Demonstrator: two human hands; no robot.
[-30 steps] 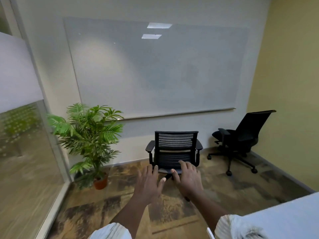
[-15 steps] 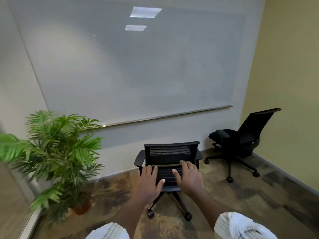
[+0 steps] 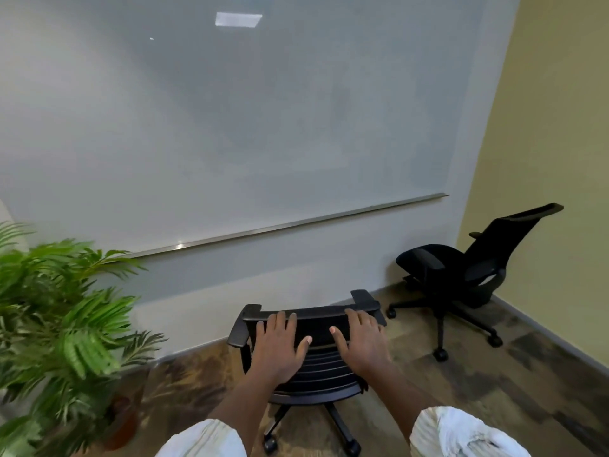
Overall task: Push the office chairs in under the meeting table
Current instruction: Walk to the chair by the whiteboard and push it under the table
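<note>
A person's left hand (image 3: 278, 349) and right hand (image 3: 361, 344), still well short of it a second ago, now reach the top rail of a black slat-backed office chair (image 3: 309, 354) standing near the whiteboard wall. Fingers are spread flat over the rail, not visibly curled round it. The meeting table is out of view; the push has yet to begin.

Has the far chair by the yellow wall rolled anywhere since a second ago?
No. The far chair sits in the same corner, its back toward the yellow wall, below the whiteboard tray's right end. Only the camera came closer.
</note>
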